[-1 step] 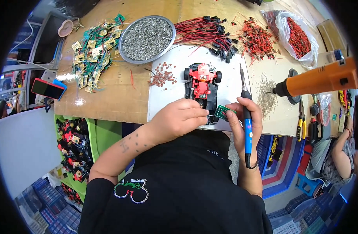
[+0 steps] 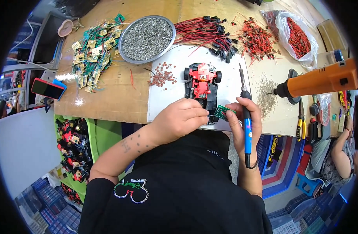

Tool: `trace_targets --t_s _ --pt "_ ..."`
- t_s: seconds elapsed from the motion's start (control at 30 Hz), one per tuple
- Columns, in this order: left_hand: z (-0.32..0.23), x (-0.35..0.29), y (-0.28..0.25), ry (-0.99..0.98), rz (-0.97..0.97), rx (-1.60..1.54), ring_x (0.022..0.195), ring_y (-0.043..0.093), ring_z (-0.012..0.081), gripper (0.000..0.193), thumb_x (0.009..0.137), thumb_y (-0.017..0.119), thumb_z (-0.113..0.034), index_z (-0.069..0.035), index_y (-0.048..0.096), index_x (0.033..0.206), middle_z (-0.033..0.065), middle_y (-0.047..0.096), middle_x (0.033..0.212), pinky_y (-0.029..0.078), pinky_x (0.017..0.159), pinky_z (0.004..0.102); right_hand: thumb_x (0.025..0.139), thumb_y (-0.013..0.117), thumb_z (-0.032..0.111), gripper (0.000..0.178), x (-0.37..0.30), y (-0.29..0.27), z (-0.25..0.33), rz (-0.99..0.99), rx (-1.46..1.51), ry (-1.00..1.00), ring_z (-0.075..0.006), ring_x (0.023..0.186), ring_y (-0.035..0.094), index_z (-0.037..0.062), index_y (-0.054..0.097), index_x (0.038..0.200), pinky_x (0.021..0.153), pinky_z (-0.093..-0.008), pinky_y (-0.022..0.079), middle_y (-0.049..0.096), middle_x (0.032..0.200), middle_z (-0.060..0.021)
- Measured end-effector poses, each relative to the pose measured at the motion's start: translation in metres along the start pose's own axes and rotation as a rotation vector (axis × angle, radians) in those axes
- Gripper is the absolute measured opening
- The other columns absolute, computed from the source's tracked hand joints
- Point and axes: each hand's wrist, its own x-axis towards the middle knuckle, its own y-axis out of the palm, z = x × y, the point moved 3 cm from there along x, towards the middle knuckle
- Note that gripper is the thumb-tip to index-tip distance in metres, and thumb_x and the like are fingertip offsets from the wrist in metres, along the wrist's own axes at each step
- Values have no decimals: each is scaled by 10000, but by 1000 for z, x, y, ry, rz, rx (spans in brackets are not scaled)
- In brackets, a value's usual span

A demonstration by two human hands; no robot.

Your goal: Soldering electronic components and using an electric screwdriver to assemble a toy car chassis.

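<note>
A toy car chassis (image 2: 202, 84), black with red inner parts, lies on the white sheet with its near end toward me. My left hand (image 2: 183, 117) is over its near end, fingers bunched together; whatever they pinch is hidden. In my right hand (image 2: 255, 117) a blue-handled soldering iron (image 2: 248, 137) stands nearly upright, its tip pointing away from me. The thumb and fingers of that same hand also hold a small green circuit board (image 2: 221, 112) beside the chassis, close to my left fingertips.
A metal dish of screws (image 2: 147, 39) stands behind, between wired circuit boards (image 2: 95, 52) and red wires with black connectors (image 2: 204, 33). Small brown discs (image 2: 162, 75) lie left of the chassis. An orange power screwdriver (image 2: 321, 80) juts in at right, near yellow-handled pliers (image 2: 301, 124).
</note>
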Motion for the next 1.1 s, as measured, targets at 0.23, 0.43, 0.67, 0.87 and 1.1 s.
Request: trace_targets --t_s 0.23,0.43,0.67,0.87,1.1 --pt "-2 6 4 -527 -38 -138 869 606 229 154 790 750 -122 -59 728 929 47 699 900 466 820 355 871 673 -41 366 1 4 3 14 4 11 -138 858 663 35 554 1209 738 -252 527 678 967 -86" --pt "2 6 4 -684 -18 -303 879 573 214 138 827 747 -142 -53 738 932 51 697 887 447 817 330 860 676 -57 375 6 8 7 40 -17 -60 -148 871 678 36 557 1204 751 -258 531 690 965 -94" --pt "4 11 0 -736 42 -347 882 562 194 137 828 746 -164 -67 731 924 39 703 887 440 829 335 839 688 -71 375 10 8 9 65 -83 -148 -170 883 698 38 577 1180 759 -269 545 697 963 -107" --pt "9 11 2 -771 43 -431 858 544 176 125 830 739 -158 -63 725 910 28 702 856 430 807 325 819 700 -74 374 18 8 14 70 -148 -195 -179 869 704 46 603 1159 744 -273 546 697 954 -104" --pt "10 8 6 -885 -8 -546 757 506 103 106 841 722 -142 -51 718 894 -1 621 736 419 700 281 775 753 1 442 30 2 35 130 -576 -523 -265 733 635 97 631 1189 734 -366 492 694 913 -75"
